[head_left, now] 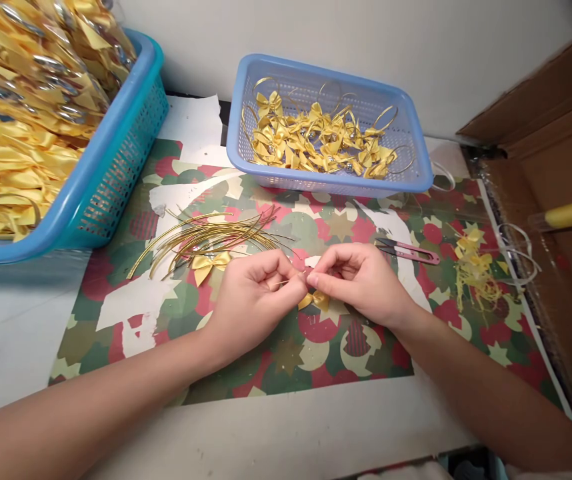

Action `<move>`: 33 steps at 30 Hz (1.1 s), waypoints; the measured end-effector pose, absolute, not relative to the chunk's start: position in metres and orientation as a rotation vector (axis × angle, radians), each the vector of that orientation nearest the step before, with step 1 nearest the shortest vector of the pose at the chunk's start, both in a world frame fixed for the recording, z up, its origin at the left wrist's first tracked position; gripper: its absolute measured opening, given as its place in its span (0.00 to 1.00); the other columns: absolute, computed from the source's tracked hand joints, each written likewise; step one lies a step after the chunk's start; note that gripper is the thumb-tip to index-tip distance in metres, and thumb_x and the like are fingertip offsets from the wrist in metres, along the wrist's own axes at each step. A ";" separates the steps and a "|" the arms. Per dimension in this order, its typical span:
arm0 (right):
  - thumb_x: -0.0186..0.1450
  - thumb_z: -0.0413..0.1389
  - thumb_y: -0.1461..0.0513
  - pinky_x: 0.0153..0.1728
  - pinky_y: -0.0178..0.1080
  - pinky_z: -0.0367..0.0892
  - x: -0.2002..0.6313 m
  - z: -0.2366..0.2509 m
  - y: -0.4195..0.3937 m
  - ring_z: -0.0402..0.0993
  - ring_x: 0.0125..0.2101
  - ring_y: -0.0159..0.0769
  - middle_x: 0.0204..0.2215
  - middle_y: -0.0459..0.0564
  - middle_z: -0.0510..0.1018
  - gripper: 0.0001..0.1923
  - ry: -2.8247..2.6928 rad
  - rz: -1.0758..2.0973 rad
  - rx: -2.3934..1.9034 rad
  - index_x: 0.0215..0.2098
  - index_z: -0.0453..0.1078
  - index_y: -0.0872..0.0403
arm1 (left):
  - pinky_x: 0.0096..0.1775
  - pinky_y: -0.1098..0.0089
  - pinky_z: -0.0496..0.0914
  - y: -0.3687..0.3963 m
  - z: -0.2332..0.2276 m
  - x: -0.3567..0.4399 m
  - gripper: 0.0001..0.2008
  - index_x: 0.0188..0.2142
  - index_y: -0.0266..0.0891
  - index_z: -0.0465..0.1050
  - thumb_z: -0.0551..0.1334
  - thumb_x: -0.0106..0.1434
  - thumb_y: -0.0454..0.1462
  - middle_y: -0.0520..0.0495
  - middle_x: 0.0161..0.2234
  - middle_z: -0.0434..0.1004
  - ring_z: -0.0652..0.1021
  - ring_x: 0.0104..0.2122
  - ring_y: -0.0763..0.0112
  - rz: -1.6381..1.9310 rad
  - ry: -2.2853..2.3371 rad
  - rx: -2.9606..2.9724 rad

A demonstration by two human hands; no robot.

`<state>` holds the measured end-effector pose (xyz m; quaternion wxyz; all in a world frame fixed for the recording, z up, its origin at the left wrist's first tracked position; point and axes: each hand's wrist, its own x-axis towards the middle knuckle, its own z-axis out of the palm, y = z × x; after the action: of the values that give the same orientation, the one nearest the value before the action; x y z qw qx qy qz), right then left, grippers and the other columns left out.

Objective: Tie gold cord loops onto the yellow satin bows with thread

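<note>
My left hand (255,293) and my right hand (361,277) meet fingertip to fingertip over a patterned paper mat (286,347). Between them they pinch a thin gold cord, with a small yellow ribbon bow (316,301) hanging just below the fingers. A second yellow bow (209,262) lies on the mat left of my left hand, beside a loose bundle of gold cords (211,237). Pink thread snips (409,251) lie just right of my right hand.
A light blue basket (411,179) at the back holds several finished bows with gold loops. A larger teal basket (116,173) at left is heaped with yellow bows. Yellow ribbon scraps (476,273) lie at right, next to a cardboard box (556,193).
</note>
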<state>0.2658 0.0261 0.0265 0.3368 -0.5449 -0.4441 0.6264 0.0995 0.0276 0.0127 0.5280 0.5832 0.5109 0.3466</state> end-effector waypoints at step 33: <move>0.63 0.60 0.67 0.40 0.40 0.74 0.268 0.005 0.015 0.77 0.39 0.34 0.35 0.49 0.80 0.05 -1.540 1.020 -1.071 0.31 0.71 0.52 | 0.25 0.75 0.61 0.029 0.003 0.090 0.11 0.29 0.36 0.76 0.62 0.63 0.42 0.52 0.19 0.69 0.66 0.21 0.76 0.754 0.992 1.366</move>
<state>0.2683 0.0145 0.0047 0.4822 -0.4395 -0.6319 0.4184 0.0895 0.0292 0.0034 0.6021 0.5900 0.4284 0.3254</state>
